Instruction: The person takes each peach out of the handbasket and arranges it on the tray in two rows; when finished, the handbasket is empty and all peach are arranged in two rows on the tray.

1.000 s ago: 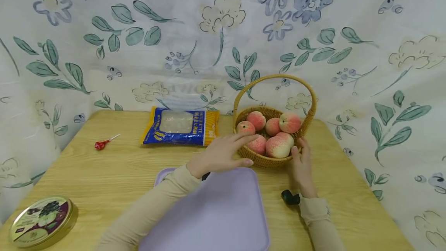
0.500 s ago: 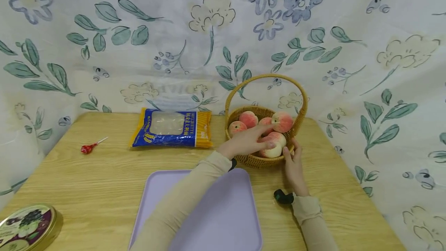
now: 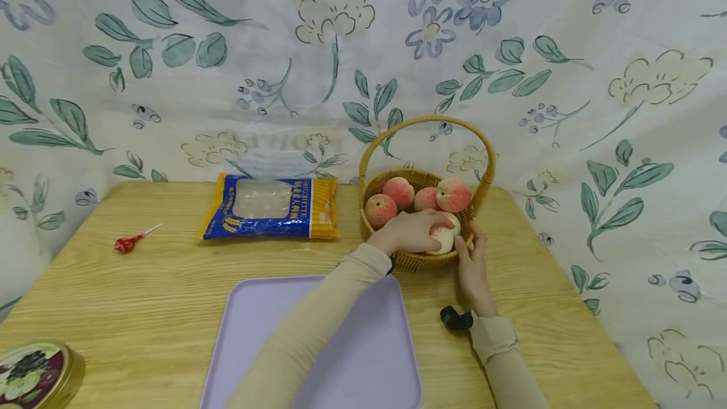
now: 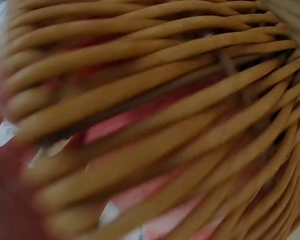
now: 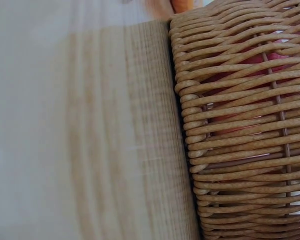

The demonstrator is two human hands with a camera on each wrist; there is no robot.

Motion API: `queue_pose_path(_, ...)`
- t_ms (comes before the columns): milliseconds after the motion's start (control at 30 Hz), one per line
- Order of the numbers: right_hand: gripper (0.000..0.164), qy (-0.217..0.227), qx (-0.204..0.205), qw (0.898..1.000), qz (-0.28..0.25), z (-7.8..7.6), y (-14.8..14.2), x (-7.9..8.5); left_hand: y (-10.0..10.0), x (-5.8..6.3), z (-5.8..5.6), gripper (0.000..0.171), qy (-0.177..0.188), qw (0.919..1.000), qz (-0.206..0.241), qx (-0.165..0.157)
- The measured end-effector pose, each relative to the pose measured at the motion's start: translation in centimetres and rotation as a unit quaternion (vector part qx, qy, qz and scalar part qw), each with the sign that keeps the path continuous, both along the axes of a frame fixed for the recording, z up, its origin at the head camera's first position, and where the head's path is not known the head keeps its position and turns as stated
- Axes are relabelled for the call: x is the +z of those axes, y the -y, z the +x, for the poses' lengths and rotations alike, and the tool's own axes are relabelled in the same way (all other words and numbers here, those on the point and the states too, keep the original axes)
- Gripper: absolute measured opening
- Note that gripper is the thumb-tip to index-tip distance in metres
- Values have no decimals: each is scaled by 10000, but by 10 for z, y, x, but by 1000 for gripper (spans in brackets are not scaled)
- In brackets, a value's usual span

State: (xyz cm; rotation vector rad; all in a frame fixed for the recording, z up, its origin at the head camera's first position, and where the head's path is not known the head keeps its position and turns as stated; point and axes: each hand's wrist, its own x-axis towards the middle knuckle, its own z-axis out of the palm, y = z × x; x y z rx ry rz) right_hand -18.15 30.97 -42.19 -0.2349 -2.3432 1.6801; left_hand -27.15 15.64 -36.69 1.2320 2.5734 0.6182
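Golden wicker basket (image 3: 421, 262) holding pink peaches (image 3: 399, 192) beneath a reaching hand

Standing upright on the wooden table (image 3: 165, 295), near its back edge, the basket is raising its tall handle (image 3: 430, 119) above several peaches. From the near side, the left hand (image 3: 410, 232) is reaching over the rim and into it. Its fingers are bending around a cream-coloured peach (image 3: 444, 238) at the front, with the thumb lying lower on the same fruit, so the hand is gripping it while the peach is sitting inside the basket. At the basket's right side, the right hand (image 3: 474, 267) is touching the wicker, its thumb and fingers standing slightly apart; whether they are pinching the rim, one cannot tell.

Beneath the left sleeve (image 3: 318, 327), a lavender tray (image 3: 369, 352) is lying flat, just in front of the basket. To the left, a blue and yellow packet (image 3: 269, 207) is lying near the floral cloth (image 3: 261, 30), and a red lollipop (image 3: 126, 244) is resting farther left. At the lower left corner, a round tin (image 3: 34, 374) is showing only partly. Both wrist views are showing woven strands, with pink glowing through the gaps.
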Motion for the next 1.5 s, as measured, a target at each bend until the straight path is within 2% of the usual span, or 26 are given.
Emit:
queue_pose_path(167,58,-13,-44,10000,56,0,3,0,-4,-10,-3,60,-251,9996,-130,39)
queue_pose_path(367,57,-90,-68,9999,51,7,10,9,-4,-10,-3,61,-274,9995,181,10)
queue_pose_path(467,56,-75,-33,10000,45,7,10,9,-1,-3,-3,62,-216,9987,466,-49)
queue_pose_path(567,56,-85,-6,10000,28,5,10,7,10,10,-1,64,-229,9973,689,-56)
queue_pose_path(700,57,-124,-13,9999,-52,-1,4,-2,33,25,6,67,-337,9970,691,-65)
queue_pose_path(867,58,-135,-57,9999,-48,-8,-6,-21,64,30,17,67,-605,9963,606,-47)
queue_pose_path(1067,59,-140,-164,9998,44,-7,-9,-30,96,23,28,65,-1164,9909,662,154)
queue_pose_path(1200,59,-165,-221,9996,8,-6,-9,-30,112,16,37,62,-1576,9842,806,43)
queue_pose_path(1367,59,-140,-168,9997,-50,-4,-5,-24,124,4,50,60,-1777,9794,947,-172)
queue_pose_path(1500,59,-167,-115,9997,-107,-3,0,-20,126,-8,62,58,-1881,9795,660,-291)
